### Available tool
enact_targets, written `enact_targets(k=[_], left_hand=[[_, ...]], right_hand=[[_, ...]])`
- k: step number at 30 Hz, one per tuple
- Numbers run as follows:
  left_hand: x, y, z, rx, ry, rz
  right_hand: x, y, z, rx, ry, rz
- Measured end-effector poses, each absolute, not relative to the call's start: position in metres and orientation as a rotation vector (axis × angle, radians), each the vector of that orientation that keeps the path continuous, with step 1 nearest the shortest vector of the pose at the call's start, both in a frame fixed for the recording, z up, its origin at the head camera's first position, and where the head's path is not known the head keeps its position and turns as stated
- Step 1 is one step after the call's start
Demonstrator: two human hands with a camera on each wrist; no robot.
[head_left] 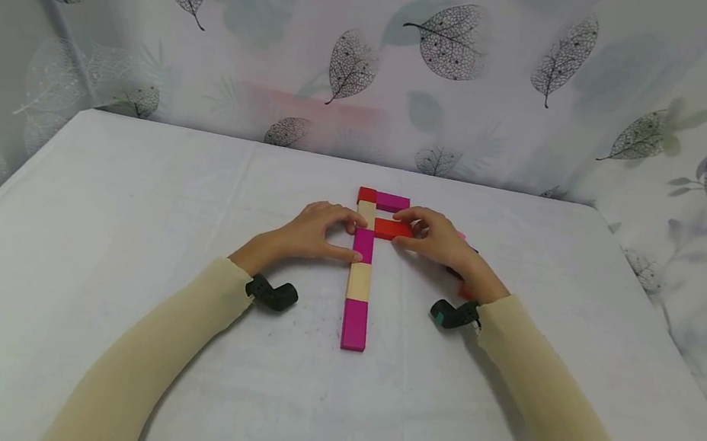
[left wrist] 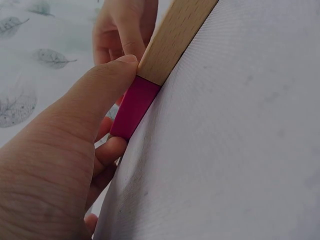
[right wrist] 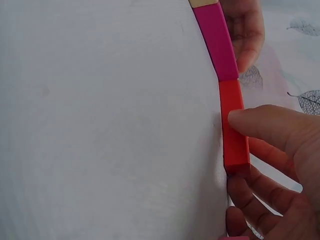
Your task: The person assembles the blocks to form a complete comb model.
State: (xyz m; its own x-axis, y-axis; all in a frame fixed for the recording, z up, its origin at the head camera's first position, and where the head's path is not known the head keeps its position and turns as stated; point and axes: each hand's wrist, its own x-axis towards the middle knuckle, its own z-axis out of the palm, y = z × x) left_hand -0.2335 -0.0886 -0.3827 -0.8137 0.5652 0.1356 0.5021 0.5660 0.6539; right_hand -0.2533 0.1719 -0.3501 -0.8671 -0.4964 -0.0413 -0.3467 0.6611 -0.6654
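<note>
Flat blocks form a column on the white table, with two blocks branching off to the right in the head view. My left hand (head_left: 310, 231) holds the magenta block (head_left: 363, 247) in the middle of the column, thumb at its near left corner and fingers at its far end. A beige block (left wrist: 175, 40) touches that block's near end. My right hand (head_left: 437, 238) pinches a red block (right wrist: 232, 132) lying crosswise, its thumb on the near side. The red block's left end meets the column. Some of my right fingers are hidden behind it.
Below the held magenta block come a beige block (head_left: 359, 281) and another magenta block (head_left: 355, 325). At the far end are a small red block (head_left: 367, 195) and a crosswise magenta block (head_left: 392, 203). Partly behind my right wrist lies another red block (head_left: 465, 291).
</note>
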Motion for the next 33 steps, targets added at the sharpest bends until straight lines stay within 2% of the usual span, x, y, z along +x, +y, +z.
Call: enact_targets(k=[33], left_hand=[[-0.232, -0.088, -0.381, 0.935, 2.694, 1.096]], right_hand=[[-0.247, 0.194, -0.349, -0.699, 2.548, -1.209]])
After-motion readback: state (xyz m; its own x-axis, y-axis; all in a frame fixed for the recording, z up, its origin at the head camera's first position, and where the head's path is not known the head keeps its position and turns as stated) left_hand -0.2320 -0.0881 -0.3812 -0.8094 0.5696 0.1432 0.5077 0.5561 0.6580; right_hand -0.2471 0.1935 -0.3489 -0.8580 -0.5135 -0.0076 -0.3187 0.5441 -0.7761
